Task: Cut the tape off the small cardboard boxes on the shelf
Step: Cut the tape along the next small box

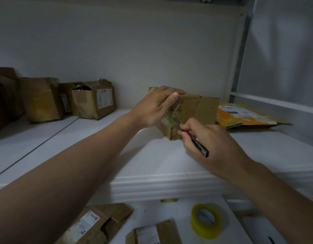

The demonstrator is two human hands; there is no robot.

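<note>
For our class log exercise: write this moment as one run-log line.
left hand: holds cardboard box | right hand: grips cutter | cutter tip: on tape | tape: not yet off

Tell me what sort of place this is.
Probably a parcel-storage or packing corner, home or small shop. A white shelf holds worn, labelled cardboard boxes and an orange mailer; a roll of tape lies on the surface below.

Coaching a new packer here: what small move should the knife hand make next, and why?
Probably the right hand should draw the cutter along the glossy tape: its tip rests there, and the left hand steadies the small cardboard box.
</note>
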